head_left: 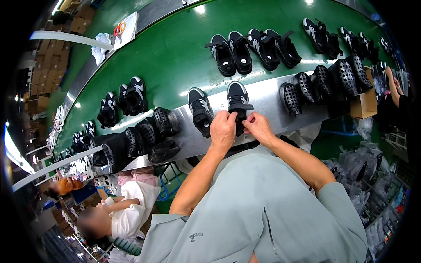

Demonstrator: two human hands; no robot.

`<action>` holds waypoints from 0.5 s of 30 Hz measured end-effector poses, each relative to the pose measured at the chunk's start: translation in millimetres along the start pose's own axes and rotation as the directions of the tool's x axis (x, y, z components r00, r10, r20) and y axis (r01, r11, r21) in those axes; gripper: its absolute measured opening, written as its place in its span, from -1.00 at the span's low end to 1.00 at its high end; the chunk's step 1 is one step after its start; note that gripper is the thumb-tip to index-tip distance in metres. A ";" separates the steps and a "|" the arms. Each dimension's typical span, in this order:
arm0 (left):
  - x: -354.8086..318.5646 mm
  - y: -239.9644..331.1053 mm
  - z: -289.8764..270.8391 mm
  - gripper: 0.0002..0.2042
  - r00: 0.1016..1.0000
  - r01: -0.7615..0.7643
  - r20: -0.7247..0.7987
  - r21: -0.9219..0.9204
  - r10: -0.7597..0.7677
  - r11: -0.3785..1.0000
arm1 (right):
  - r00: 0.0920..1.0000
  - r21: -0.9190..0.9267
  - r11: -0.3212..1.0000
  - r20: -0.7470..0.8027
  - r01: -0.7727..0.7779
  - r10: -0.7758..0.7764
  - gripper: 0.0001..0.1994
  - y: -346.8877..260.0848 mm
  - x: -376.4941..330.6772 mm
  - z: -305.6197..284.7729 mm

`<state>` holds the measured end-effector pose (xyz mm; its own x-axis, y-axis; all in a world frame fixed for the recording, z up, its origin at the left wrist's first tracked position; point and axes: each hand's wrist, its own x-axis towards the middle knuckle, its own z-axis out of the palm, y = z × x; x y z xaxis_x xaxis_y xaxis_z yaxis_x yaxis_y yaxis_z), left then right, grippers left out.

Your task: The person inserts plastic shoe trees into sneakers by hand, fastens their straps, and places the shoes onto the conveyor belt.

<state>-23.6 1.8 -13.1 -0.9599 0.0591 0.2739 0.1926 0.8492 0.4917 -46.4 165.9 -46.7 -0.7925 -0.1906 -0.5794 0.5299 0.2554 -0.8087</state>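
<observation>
A black sneaker with a grey toe and a strap (238, 97) stands on the metal edge of the bench, its toe pointing away from me. My left hand (223, 128) pinches the left side of its collar with closed fingers. On the opposite side, my right hand (259, 126) has its thumb and fingers pressed together at the heel opening. Part of the heel is hidden behind both hands. Just left of it stands a matching black sneaker (199, 106), which neither hand touches.
Beyond the metal ledge (267, 103) runs a green surface (175, 57) with more black sneakers (241, 52). Black dotted foot-shaped forms stand right (323, 83) and left (149, 131). A cardboard box (365, 103) is at right. A person in white (131, 204) sits at left.
</observation>
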 end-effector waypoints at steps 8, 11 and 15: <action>-15.4 28.5 16.6 -0.73 0.912 0.409 -0.017 0.092 -0.409 0.908 | 0.994 -0.172 0.979 0.008 0.107 -0.107 -0.84 8.2 1.4 22.3; -11.4 28.2 26.3 -0.73 0.906 0.420 -0.079 0.070 -0.415 0.905 | 0.996 0.059 0.997 0.059 0.059 -0.062 -0.83 24.5 11.4 23.5; -13.1 16.8 31.3 -0.74 0.871 0.471 -0.140 -0.033 -0.471 0.881 | 0.989 0.249 0.966 0.142 -0.071 0.036 -0.83 10.0 7.2 11.8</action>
<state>-14.2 31.7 -34.3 -0.8985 -0.4216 0.1225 -0.2758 0.7591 0.5897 -43.2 155.9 -60.2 -0.7218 -0.3143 -0.6167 0.6434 0.0237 -0.7652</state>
